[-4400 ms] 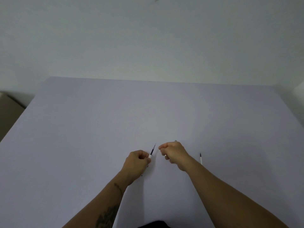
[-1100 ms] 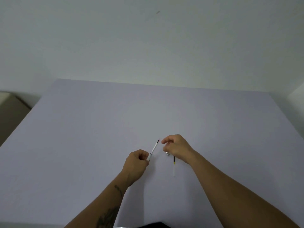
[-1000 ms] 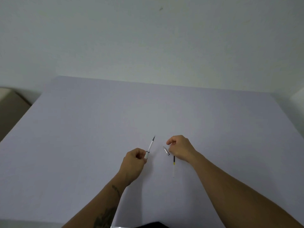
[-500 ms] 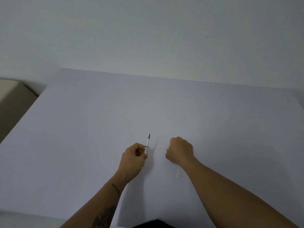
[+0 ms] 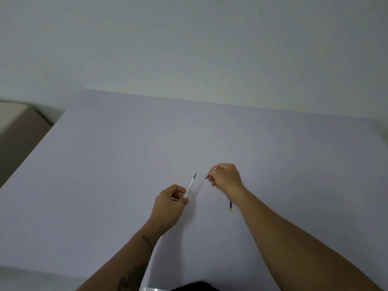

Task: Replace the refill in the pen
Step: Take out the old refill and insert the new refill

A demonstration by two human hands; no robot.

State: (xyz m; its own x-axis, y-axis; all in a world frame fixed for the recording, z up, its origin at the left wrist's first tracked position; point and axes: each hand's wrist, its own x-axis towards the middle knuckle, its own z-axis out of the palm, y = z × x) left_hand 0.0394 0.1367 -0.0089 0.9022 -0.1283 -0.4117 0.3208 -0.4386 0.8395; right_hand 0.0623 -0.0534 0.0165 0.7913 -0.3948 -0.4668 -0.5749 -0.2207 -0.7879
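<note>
Fingers [image 5: 183, 195] of the left hand [image 5: 169, 208] pinch the pen [image 5: 190, 185] base.

My left hand [image 5: 170, 204] hides the pen [image 5: 191, 184] barrel's lower end. Small dark piece [image 5: 206, 177] at my right hand [image 5: 226, 177] fingers, too tiny to identify. My right wrist covers the old refill [image 5: 230, 215] tip. Both forearms cut off at bottom edge.

Both bare forearms stretched forward, hands apart.
Left hand [image 5: 170, 204] curled, pinching upward; right hand [image 5: 225, 176] fisted, knuckles up, fingertips pinched.
</note>
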